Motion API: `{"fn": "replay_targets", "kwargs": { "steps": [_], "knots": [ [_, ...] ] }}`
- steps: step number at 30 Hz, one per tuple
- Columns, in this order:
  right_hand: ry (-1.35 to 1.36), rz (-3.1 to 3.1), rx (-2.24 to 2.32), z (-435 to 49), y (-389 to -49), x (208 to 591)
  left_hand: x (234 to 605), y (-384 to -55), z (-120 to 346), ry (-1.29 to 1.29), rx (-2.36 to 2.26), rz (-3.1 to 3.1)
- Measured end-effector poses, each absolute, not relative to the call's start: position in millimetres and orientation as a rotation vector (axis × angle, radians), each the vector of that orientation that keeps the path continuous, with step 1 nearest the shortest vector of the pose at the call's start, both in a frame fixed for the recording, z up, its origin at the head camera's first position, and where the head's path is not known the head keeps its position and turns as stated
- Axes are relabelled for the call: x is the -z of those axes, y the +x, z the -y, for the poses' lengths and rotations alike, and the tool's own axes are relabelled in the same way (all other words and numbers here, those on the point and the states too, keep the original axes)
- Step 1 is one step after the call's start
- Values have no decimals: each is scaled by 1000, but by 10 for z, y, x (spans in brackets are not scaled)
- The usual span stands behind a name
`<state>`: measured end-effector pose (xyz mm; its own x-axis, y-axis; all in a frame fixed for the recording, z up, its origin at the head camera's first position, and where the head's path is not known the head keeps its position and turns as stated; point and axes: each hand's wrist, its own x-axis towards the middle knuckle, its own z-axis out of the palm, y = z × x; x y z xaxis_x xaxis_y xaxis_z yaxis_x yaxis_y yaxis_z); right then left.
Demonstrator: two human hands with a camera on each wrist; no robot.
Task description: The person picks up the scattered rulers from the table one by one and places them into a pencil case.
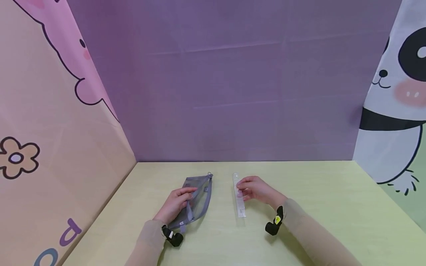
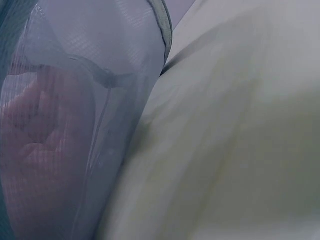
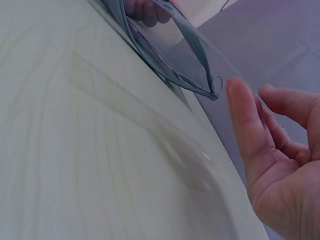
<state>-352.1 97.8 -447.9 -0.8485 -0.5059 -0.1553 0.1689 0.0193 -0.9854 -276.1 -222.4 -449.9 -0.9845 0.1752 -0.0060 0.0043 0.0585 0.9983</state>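
My left hand (image 1: 174,205) grips a grey translucent mesh zip pouch (image 1: 197,181) by its upper side, left of the table's middle. The pouch's zipped mouth gapes toward the right, and a small ring hangs at its far corner. In the left wrist view, mesh (image 2: 120,35) covers much of the left side, with fingers (image 2: 40,125) showing blurred through it. Between thumb and fingers, my right hand (image 1: 261,192) pinches a clear plastic ruler (image 1: 240,208), held just above the table and apart from the pouch. From the right wrist, the ruler appears nearly edge-on beside the thumb.
A pale wood-grain table (image 1: 316,192) lies under both hands. Behind it rises a purple backdrop (image 1: 233,92), with cartoon-printed panels at the left (image 1: 66,129) and right (image 1: 392,147). Both wrists wear small black cameras; the ruler casts a faint shadow.
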Motion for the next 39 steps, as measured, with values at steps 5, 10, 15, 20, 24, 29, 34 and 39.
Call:
{"fn": "replay_targets", "kwargs": {
  "steps": [5,10,15,20,24,29,34,39],
  "knots": [
    [-329,-1827,1863,-873,-3502,4490,4494,-2749,2210,184,-2057,-2196],
    [-365,-1831,1830,-757,-3481,4494,4491,-2748,2201,158,-2062,-2195],
    [-334,-1832,1809,-633,-3461,4484,4480,-2740,2197,162,-2071,-2193],
    [-297,-1819,1806,-512,-3456,4496,4474,-2739,2202,166,-2065,-2200],
    [-292,-1801,1800,-409,-3467,4533,4475,-2735,2212,160,-2064,-2205],
    [-290,-1783,1789,-292,-3464,4539,4487,-2740,2212,138,-2069,-2204],
    [-295,-1762,1770,-190,-3458,4526,4500,-2751,2212,124,-2075,-2198],
    [-290,-1722,1775,-115,-3458,4508,4502,-2759,2216,145,-2078,-2189]
  ]
}}
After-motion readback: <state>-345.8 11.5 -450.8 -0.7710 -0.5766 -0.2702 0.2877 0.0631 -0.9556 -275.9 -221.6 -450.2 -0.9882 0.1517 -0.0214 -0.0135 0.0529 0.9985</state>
